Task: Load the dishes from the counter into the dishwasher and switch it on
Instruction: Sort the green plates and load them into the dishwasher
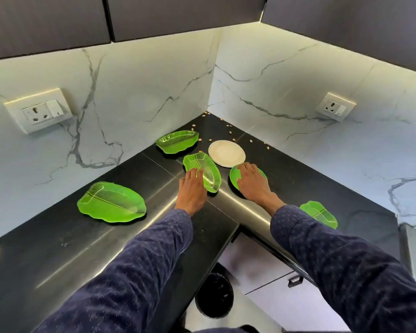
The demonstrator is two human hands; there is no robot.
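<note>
From the head view, on the black stone worktop (82,236), the left hand (192,188) rests flat-fingered on a green leaf-shaped glass dish (203,170). The right hand (251,181) lies spread on a round green plate (234,175), beside a white round plate (226,153).

Counter (87,239): black, glossy, L-shaped, wrapped round an inner corner.
White plate (226,153): round, flat on the counter near the corner.
Far leaf dish (177,141): green, left of the white plate, by the wall.
Middle leaf dish (208,170): just beside the white plate, on its near left.
Round green plate (234,175): just in front of the white plate.
Large leaf dish (111,205): well to the left, nearer the front edge.
Small leaf dish (321,213): well to the right, partly hidden by a sleeve.
Seeds (230,131): scattered behind and beside the white plate.
</note>
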